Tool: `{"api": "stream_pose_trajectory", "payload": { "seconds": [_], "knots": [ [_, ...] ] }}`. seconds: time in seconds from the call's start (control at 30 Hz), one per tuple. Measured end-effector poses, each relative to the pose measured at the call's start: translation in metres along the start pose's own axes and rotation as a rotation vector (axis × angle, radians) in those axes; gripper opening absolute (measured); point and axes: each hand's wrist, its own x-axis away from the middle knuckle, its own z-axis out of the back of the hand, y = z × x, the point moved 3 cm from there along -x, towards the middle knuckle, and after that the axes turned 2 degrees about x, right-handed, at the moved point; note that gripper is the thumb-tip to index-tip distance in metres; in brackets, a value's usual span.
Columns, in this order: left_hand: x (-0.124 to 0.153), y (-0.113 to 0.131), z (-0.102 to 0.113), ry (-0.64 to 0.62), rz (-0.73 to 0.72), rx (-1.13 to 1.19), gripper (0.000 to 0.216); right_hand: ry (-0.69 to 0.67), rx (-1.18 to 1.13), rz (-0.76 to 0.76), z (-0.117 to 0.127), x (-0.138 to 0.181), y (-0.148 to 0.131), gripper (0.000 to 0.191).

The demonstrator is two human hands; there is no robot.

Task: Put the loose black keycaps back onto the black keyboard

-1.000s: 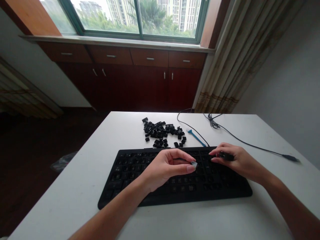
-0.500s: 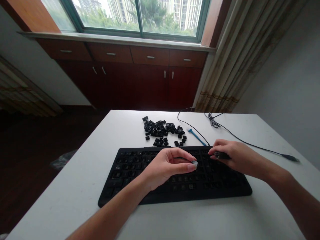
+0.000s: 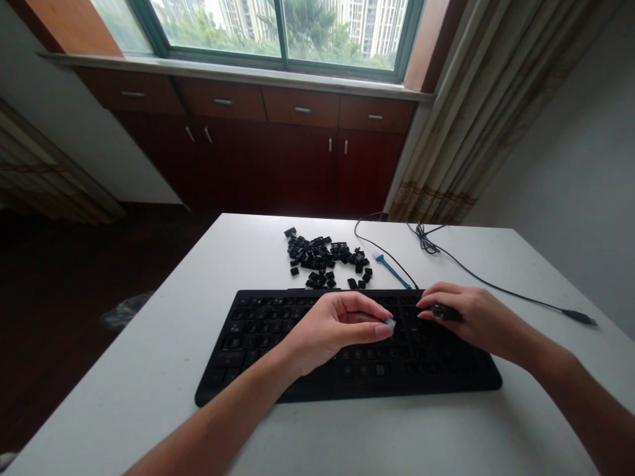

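Note:
A black keyboard [image 3: 297, 390] lies flat on the white table, with many of its keycaps off. Over its middle, my left hand [image 3: 337, 327] pinches a small whitish piece [image 3: 389, 323] between thumb and fingertips; what kind it is I cannot make out. My right hand [image 3: 476, 317] hovers above the keyboard's right part, fingers curled round a small dark object with a shiny spot [image 3: 445, 313], its kind unclear. Behind the keyboard lies a loose heap of black keycaps [image 3: 310, 254].
A blue brush [image 3: 393, 271] rests behind the keyboard. The black cable [image 3: 476, 281] runs across the table's back right to its plug [image 3: 578, 316]. A clear plastic bag [image 3: 126, 311] lies on the floor at left. Cabinets [image 3: 268, 158] stand beyond the table.
My right hand has shifted slightly right and down with the dark object. My left hand keeps its pinch in nearly the same place. The view has tilted a little.

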Motion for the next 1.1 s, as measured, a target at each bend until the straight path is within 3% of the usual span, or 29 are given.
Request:
{"api": "stream_pose_trajectory", "payload": {
  "seconds": [0.47,0.87,1.1],
  "knots": [
    [0.0,0.0,0.0,-0.003,0.004,-0.009,0.025,-0.006,-0.146,-0.059,-0.001,-0.006,0.009,0.024],
    [0.0,0.001,-0.001,0.019,0.017,-0.026,0.027,-0.022,-0.059,-0.035,0.003,-0.006,0.001,0.02],
    [0.0,0.0,-0.001,0.011,0.01,-0.01,0.025,-0.097,0.091,-0.071,0.004,-0.015,-0.005,0.018]
  ]
}}
